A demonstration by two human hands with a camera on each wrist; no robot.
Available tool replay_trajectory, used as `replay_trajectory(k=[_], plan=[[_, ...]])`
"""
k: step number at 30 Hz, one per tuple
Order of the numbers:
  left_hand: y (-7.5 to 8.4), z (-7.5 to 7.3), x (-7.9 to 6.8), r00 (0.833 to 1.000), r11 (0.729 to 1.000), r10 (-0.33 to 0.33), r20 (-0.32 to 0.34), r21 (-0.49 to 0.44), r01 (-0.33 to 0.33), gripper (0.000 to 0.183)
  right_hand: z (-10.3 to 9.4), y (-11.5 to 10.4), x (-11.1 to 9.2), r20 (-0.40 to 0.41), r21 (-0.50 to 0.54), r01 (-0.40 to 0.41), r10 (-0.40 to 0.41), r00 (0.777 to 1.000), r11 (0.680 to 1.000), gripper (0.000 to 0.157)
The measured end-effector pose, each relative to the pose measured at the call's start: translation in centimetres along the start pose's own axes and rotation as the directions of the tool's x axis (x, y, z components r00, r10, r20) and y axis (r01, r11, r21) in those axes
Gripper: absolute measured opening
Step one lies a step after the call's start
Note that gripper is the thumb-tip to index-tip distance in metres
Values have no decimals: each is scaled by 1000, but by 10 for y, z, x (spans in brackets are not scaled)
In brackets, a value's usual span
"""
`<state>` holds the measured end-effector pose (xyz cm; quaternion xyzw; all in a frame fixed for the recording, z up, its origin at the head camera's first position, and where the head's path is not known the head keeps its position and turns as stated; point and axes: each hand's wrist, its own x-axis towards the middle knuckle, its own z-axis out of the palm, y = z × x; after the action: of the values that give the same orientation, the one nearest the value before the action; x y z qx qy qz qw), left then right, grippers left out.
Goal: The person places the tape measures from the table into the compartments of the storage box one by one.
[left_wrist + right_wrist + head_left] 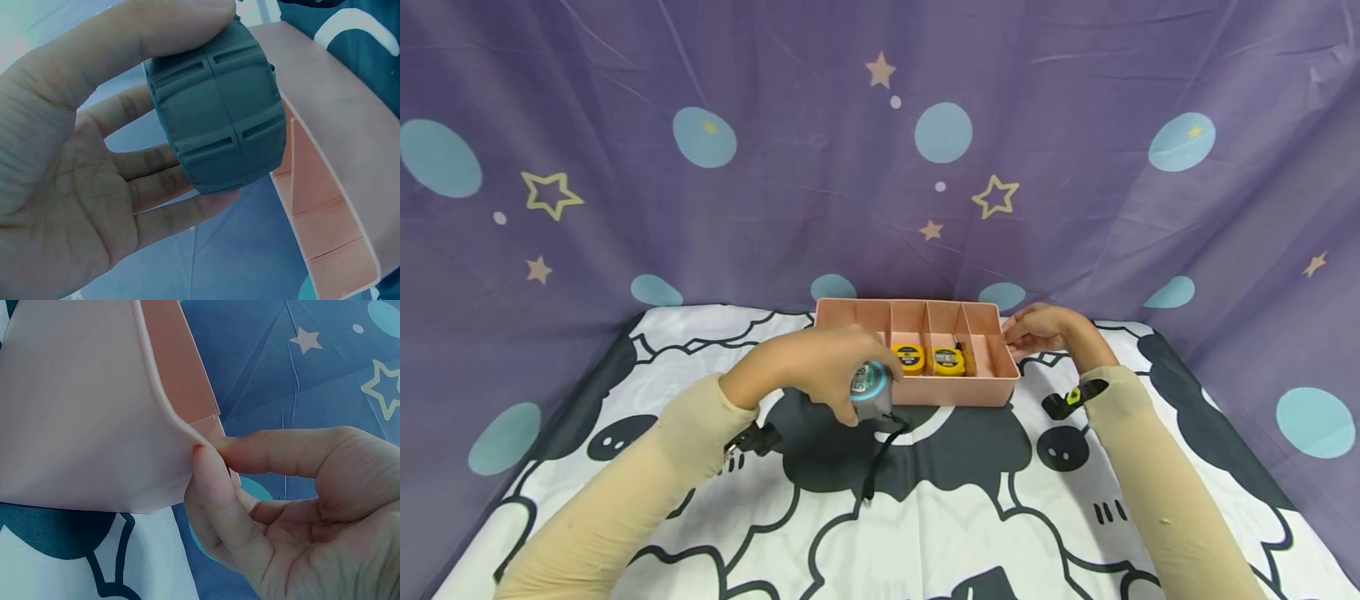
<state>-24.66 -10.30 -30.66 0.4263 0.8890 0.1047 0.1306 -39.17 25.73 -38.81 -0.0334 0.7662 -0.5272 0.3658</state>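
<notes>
My left hand [823, 362] grips a grey tape measure [874, 402] with a blue-rimmed label and a dark wrist strap hanging down. It is held at the front left of a pink divided box [955, 393]. In the left wrist view, thumb and fingers span the ribbed casing of the tape measure [222, 119]. My right hand [1041, 329] is at the box's right end, and in the right wrist view its thumb and finger pinch the rim. Two yellow tape measures [910, 358] lie in separate middle compartments; the left hand partly hides the box's left side.
The box stands near the back of a table covered with a black-and-white cartoon cloth [917, 542]. Right behind hangs a purple curtain [820, 208] with stars and blue spots. A brownish piece [967, 358] stands beside the right yellow tape measure.
</notes>
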Motion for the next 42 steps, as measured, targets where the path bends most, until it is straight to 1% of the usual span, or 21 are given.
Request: replay_trajectory(k=[2, 3, 6, 9, 10, 13, 16, 18, 21, 25, 28, 35, 39, 42], plan=[[0, -4, -2, 1000, 1000, 14, -22, 21, -13, 65, -2, 2, 0, 19, -1, 16, -16, 1000, 1000, 4], [0, -5, -2, 999, 999, 17, -31, 29, -16, 64, -5, 5, 2, 56, 21, 30, -31, 998, 999, 3], [-1, -10, -4, 998, 999, 30, -59, 45, -27, 62, -7, 6, 2, 92, 26, 49, -51, 994, 998, 6], [-4, -13, -5, 994, 997, 46, -95, 60, -40, 61, -6, 7, 2, 68, 13, 43, -44, 997, 999, 3], [-5, -14, -6, 992, 997, 57, -110, 66, -50, 60, -2, 4, -1, 32, -9, 31, -31, 999, 999, 4], [-8, -19, -7, 986, 995, 89, -138, 62, -81, 58, 2, 2, -1, 0, -14, 7, -7, 1000, 1000, 8], [-11, -22, -9, 984, 993, 115, -136, 22, -113, 53, 3, 0, -2, 0, -6, -10, 10, 1000, 1000, 9], [-12, -25, -11, 985, 993, 115, -130, -6, -116, 53, 3, 0, -2, 1, -5, -14, 14, 1000, 1000, 9], [-14, -29, -13, 989, 997, 77, -125, -17, -80, 58, 3, 0, -1, -2, -3, -16, 16, 1000, 1000, 9], [-16, -35, -16, 992, 1000, -1, -125, -17, -1, 65, 2, 1, 0, -5, -7, -12, 12, 1000, 1000, 10], [-17, -42, -17, 991, 999, -25, -135, -31, 21, 65, 2, 1, 0, -5, -12, -5, 4, 1000, 1000, 9], [-20, -55, -18, 982, 997, -56, -178, -58, 47, 65, 2, 2, 0, -10, -5, 6, -6, 1000, 1000, 8], [-21, -60, -19, 979, 996, -63, -194, -74, 50, 63, 1, 3, 2, -15, -14, 6, -6, 1000, 1000, 8], [-22, -62, -19, 974, 997, -65, -215, -61, 53, 62, 1, 3, 2, -12, -15, 6, -6, 1000, 1000, 8]])
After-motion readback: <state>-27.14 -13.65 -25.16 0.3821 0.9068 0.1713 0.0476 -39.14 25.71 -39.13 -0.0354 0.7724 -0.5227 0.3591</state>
